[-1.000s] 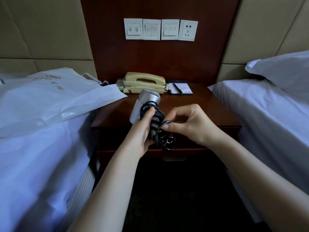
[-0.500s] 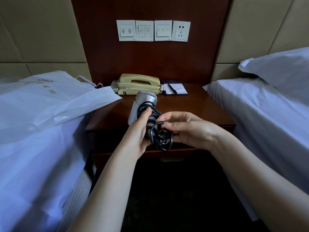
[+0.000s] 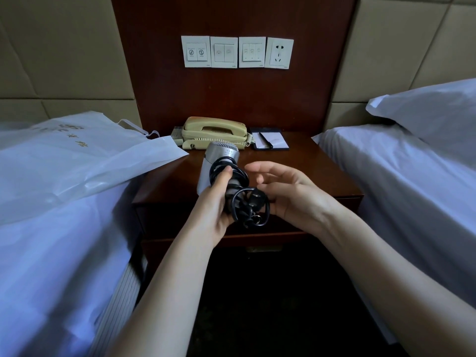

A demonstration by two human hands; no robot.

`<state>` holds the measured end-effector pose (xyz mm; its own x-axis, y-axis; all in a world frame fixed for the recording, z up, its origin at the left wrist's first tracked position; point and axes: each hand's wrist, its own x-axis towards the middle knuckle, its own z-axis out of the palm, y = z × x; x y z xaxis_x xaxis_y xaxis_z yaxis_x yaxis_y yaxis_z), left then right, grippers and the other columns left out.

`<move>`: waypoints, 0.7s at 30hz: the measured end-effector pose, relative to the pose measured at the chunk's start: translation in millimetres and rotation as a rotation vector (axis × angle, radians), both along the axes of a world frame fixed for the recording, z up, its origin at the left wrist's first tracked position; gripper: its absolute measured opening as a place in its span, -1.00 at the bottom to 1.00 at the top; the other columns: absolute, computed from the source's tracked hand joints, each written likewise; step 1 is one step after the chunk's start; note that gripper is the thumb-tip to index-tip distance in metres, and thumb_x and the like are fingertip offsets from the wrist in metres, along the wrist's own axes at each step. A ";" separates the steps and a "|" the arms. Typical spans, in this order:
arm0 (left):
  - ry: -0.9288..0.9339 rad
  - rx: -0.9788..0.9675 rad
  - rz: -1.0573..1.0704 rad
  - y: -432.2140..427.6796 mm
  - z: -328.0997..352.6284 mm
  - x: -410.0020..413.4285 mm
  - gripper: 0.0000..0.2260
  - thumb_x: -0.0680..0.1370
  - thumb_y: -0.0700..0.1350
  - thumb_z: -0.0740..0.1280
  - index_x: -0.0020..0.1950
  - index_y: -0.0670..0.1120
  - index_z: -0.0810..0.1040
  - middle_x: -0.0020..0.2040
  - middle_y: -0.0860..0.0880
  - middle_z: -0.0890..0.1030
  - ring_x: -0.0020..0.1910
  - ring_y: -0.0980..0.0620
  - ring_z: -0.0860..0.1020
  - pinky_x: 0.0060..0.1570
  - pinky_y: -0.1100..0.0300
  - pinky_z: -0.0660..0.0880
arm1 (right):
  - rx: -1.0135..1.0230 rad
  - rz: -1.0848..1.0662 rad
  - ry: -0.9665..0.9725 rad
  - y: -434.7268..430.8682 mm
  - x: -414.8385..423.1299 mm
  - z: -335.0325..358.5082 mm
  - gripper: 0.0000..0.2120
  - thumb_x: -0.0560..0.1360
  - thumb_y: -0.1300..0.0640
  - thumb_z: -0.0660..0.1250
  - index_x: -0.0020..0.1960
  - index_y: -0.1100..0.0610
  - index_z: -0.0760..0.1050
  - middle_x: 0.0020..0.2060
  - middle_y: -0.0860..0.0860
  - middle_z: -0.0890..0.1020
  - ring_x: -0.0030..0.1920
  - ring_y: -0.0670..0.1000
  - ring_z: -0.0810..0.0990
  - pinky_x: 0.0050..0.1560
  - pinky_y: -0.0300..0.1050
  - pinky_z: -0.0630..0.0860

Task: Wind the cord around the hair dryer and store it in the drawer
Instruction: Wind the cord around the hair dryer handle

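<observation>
My left hand (image 3: 215,207) grips the handle of a silver hair dryer (image 3: 219,158), held upright above the front of the wooden nightstand (image 3: 309,171). The black cord (image 3: 239,191) is wound in several loops around the handle, and the plug (image 3: 253,199) hangs at the lower loops. My right hand (image 3: 288,194) is just right of the cord with its fingers spread and its palm turned toward the dryer; it holds nothing. The nightstand's drawer front (image 3: 322,217) below the top is shut and partly hidden by my hands.
A beige telephone (image 3: 215,132) and a black notepad with a pen (image 3: 270,141) sit at the back of the nightstand. A white plastic bag (image 3: 77,161) lies on the left bed, overlapping the nightstand's left edge. A white-sheeted bed (image 3: 412,181) with a pillow stands on the right.
My right hand has let go of the cord loop and opened its fingers, drawing slightly right. The left hand still holds the dryer, and the view has shifted a little.
</observation>
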<state>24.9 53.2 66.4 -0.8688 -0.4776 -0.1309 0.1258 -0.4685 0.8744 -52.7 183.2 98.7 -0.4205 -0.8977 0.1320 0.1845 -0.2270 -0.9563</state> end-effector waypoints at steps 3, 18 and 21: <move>0.064 -0.006 -0.005 3.5 1.6 -1.6 -0.75 0.59 0.08 0.19 -0.03 -0.04 0.57 -0.11 -0.10 0.71 -0.10 -0.01 0.68 -0.18 0.14 0.58 | -0.032 0.038 -0.095 -2.3 -2.6 -4.1 -0.67 0.47 0.45 0.17 0.10 0.18 0.57 -0.27 -0.03 0.49 -0.28 -0.07 0.59 -0.18 -0.14 0.60; 0.047 0.016 0.010 7.4 -3.0 -6.3 -0.68 0.59 0.10 0.16 0.10 -0.07 0.57 -0.06 -0.10 0.70 -0.10 0.02 0.68 -0.24 0.21 0.59 | -0.037 0.056 -0.110 -2.9 7.7 5.4 -0.73 0.55 0.38 0.11 0.00 0.18 0.57 -0.22 0.04 0.63 -0.25 -0.05 0.62 -0.19 -0.19 0.60; 0.040 0.033 0.076 7.5 -4.7 -9.1 -0.62 0.58 0.09 0.18 0.20 -0.14 0.55 0.01 -0.14 0.68 -0.09 -0.01 0.68 -0.22 0.19 0.59 | -0.032 -0.001 -0.045 -3.4 14.2 4.1 -0.71 0.57 0.38 0.08 -0.03 0.17 0.55 -0.27 0.03 0.60 -0.28 -0.06 0.60 -0.25 -0.22 0.58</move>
<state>15.8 60.7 61.7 -0.8351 -0.5382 -0.1139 0.1964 -0.4850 0.8522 -38.5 179.8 102.8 -0.4278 -0.8928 0.1409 0.2273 -0.2572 -0.9393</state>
